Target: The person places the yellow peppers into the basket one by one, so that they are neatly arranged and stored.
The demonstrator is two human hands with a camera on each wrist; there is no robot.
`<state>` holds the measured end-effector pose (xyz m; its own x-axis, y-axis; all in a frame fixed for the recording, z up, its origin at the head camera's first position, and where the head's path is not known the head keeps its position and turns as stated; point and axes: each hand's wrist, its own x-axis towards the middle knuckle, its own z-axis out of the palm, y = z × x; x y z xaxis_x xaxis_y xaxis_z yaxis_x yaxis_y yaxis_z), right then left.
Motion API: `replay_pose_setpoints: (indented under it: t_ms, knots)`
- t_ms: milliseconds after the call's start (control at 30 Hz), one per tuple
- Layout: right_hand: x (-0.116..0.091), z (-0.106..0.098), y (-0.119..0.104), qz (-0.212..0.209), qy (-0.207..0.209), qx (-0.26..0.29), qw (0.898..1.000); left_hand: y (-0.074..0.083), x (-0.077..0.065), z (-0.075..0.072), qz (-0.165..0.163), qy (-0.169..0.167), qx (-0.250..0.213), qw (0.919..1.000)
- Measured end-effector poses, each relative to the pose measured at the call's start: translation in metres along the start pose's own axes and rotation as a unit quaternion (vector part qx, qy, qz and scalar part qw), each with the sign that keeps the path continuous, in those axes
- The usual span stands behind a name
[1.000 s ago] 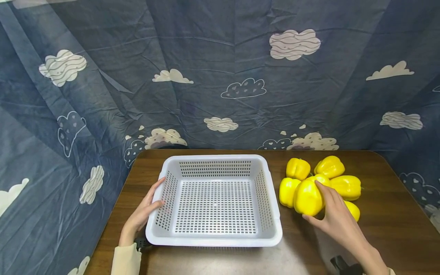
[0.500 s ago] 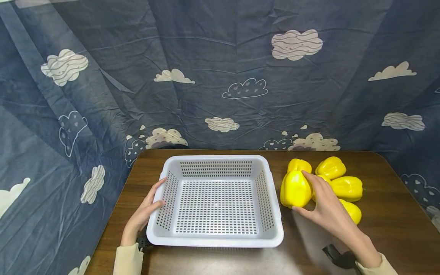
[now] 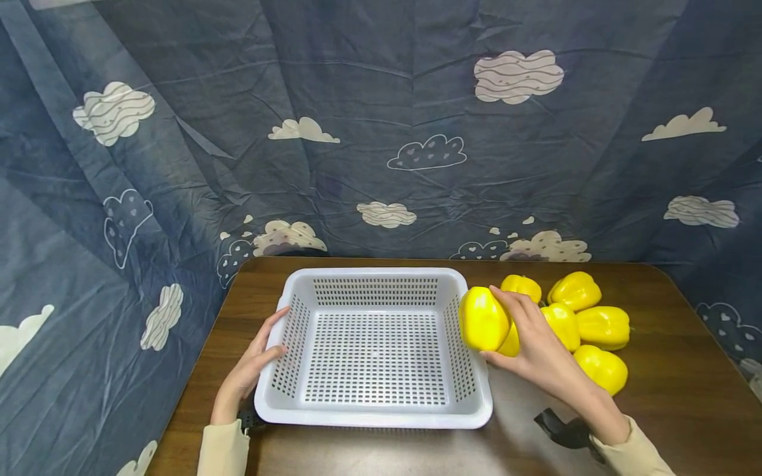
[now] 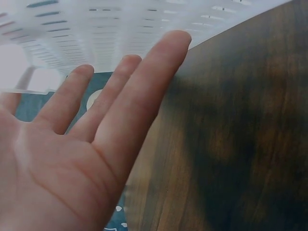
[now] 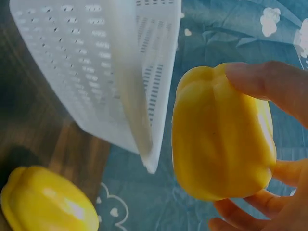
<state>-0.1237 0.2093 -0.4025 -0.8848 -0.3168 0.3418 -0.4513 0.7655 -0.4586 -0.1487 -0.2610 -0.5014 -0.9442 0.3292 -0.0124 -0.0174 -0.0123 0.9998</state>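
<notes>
Right hand (image 3: 536,350) grips a yellow pepper (image 3: 483,319), now shifted leftward from the other peppers (image 3: 602,327) to the near-right edge of the white basket (image 3: 381,418) (not yet inside); carry looks partway. Left hand (image 3: 241,377) touches its left side, fingers extended.

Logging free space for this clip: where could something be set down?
Bare: the floor inside the white basket, and the table right of the loose yellow peppers. Crowded: between peppers and basket, where the right hand holds another pepper.
</notes>
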Motion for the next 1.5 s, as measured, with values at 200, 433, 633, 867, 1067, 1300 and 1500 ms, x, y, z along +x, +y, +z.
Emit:
replay_pose_setpoints:
  t_ms: [200,433,633,867,1067,1300,1500]
  knots:
    - [0.008,0.006,-0.007,-0.002,-0.021,0.013,1.0,0.0,0.001,0.001,0.003,-0.002,0.0,1.0]
    - [0.018,0.015,-0.014,-0.009,-0.041,0.029,0.999,0.002,0.002,0.0,0.0,-0.002,0.003,1.0]
    - [0.028,0.02,-0.024,-0.022,-0.057,0.045,0.997,0.004,0.002,0.0,-0.003,0.005,0.004,1.0]
    - [0.039,0.029,-0.036,-0.053,-0.07,0.053,0.995,0.003,0.002,0.001,-0.004,0.009,-0.002,1.0]
    - [0.048,0.037,-0.044,-0.054,-0.086,0.067,0.993,0.001,0.002,0.001,-0.001,0.006,-0.009,0.9999]
    - [0.057,0.051,-0.047,-0.064,-0.092,0.092,0.989,-0.001,0.001,0.001,0.003,0.003,-0.014,0.9999]
    - [0.066,0.063,-0.053,-0.064,-0.107,0.11,0.986,-0.001,0.001,0.002,-0.001,0.007,-0.017,0.9998]
